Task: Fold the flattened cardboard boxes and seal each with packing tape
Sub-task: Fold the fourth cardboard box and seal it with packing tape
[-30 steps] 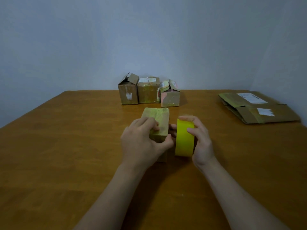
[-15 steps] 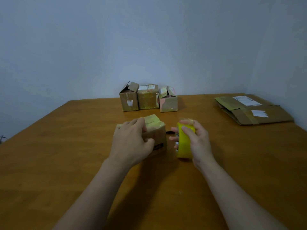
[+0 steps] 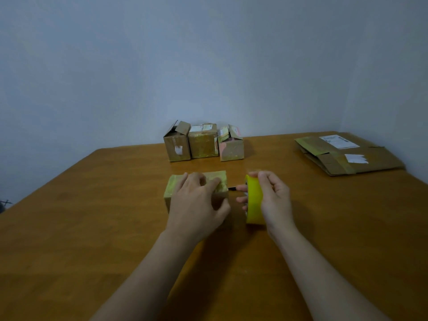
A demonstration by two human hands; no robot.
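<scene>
- Box [image 3: 220, 181]: a small cardboard box covered in yellowish tape. It lies on the table [image 3: 92, 216] near the middle, with its long side running left to right.
- Left hand [image 3: 196, 200]: it reaches over the box from the near side. We see the fingers curled on the top and the thumb against the near right corner, so it grips the box.
- Roll of tape [image 3: 253, 202]: yellow and upright on its edge, just right of the box and apart from it. We cannot tell whether it rests on the table.
- Right hand [image 3: 274, 198]: it is closed round the roll, with the thumb over the top of the rim and the fingertips showing at the roll's left face.
- Dark object [image 3: 232, 188]: small, in the gap between the box and the roll. We cannot tell what it is.
- Three folded boxes [image 3: 203, 142]: in a row side by side at the far edge. The left one has a flap raised.
- Flattened cardboard [image 3: 379, 158]: lying near the far right corner and bearing white labels.
</scene>
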